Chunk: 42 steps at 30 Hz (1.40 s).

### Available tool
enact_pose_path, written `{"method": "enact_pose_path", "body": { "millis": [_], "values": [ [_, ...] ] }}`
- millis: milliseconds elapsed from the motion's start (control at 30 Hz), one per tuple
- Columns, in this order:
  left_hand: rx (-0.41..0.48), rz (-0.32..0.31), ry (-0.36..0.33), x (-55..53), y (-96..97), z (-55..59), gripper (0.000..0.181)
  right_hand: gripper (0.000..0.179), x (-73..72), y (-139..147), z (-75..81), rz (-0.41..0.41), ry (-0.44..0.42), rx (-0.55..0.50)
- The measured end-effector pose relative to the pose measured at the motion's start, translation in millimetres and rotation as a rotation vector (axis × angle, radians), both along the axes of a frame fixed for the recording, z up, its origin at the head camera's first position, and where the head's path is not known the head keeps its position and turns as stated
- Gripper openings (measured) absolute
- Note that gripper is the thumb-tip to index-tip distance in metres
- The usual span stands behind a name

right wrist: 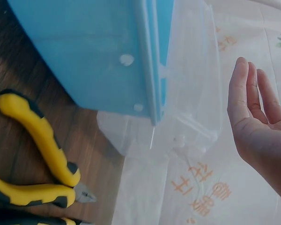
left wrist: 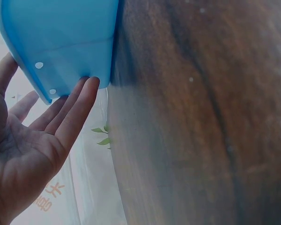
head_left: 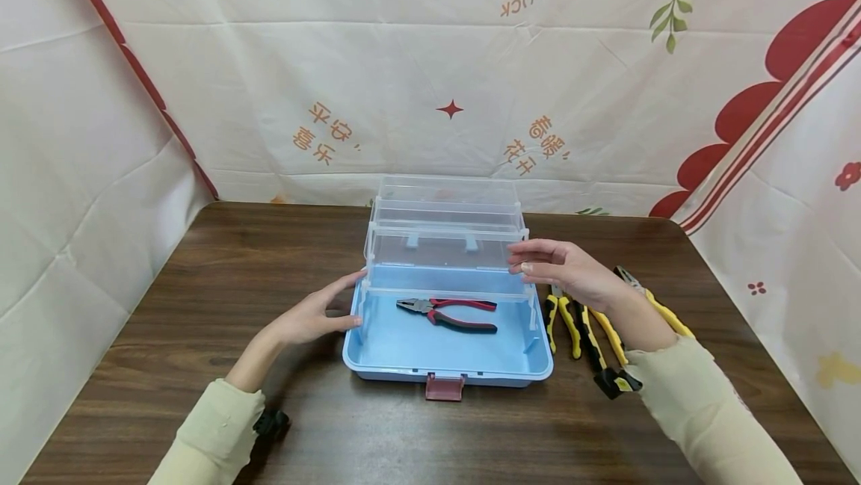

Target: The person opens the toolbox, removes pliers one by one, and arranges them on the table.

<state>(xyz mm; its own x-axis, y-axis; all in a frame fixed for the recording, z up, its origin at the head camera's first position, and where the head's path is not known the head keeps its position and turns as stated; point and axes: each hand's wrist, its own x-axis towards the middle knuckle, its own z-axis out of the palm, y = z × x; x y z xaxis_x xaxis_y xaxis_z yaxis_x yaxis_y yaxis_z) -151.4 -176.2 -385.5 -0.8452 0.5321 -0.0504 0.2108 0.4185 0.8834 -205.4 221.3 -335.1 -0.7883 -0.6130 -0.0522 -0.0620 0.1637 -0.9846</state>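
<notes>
A blue toolbox (head_left: 397,354) stands open on the table, its clear folded-out trays (head_left: 444,246) raised at the back. Inside on the floor lie pliers (head_left: 464,326) with red and black handles, jaws pointing left. My left hand (head_left: 316,317) rests against the box's left side, thumb by the rim; in the left wrist view its fingers (left wrist: 75,110) are fairly straight along the blue wall. Over the box's right back corner, beside the clear trays, hovers my right hand (head_left: 568,268). The right wrist view shows that hand (right wrist: 260,112) with loosely extended fingers, holding nothing.
Right of the box lie several yellow-and-black hand tools, among them pliers (head_left: 574,332) and another tool (head_left: 666,313) partly hidden behind the right forearm. A reddish latch (head_left: 444,388) hangs from the box's front. A printed white cloth (head_left: 430,66) hangs behind the wooden table (head_left: 269,246).
</notes>
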Motion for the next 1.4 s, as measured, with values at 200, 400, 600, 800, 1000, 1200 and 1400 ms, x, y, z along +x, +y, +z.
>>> {"method": "enact_pose_path", "body": {
  "millis": [200,400,600,800,1000,1200,1400],
  "values": [
    [0.001,0.001,-0.003,0.5,0.3,0.8,0.068,0.043,-0.7,-13.1,7.9,0.025,0.0,0.038],
    [0.002,-0.005,0.007,-0.2,0.0,0.4,0.068,0.046,-3.4,-24.6,17.0,0.069,0.019,0.071],
    [0.008,-0.014,0.012,-1.1,-0.4,-1.1,0.069,0.045,-8.6,-38.7,25.1,0.114,0.034,0.069],
    [0.005,-0.012,0.01,-0.9,-0.4,-1.1,0.069,0.047,-12.7,-54.1,30.9,0.125,0.041,0.077],
    [0.002,-0.009,0.013,-0.8,-0.3,-0.8,0.069,0.047,-15.0,-69.3,35.1,0.153,0.035,0.083],
    [0.002,-0.01,0.011,-1.1,-0.1,-1.2,0.069,0.044,-18.6,-85.6,30.1,0.201,0.036,0.083],
    [0.001,-0.006,0.001,-1.1,0.6,-1.2,0.069,0.043,-20.3,-101.1,17.5,0.268,0.047,0.081]
  ]
}}
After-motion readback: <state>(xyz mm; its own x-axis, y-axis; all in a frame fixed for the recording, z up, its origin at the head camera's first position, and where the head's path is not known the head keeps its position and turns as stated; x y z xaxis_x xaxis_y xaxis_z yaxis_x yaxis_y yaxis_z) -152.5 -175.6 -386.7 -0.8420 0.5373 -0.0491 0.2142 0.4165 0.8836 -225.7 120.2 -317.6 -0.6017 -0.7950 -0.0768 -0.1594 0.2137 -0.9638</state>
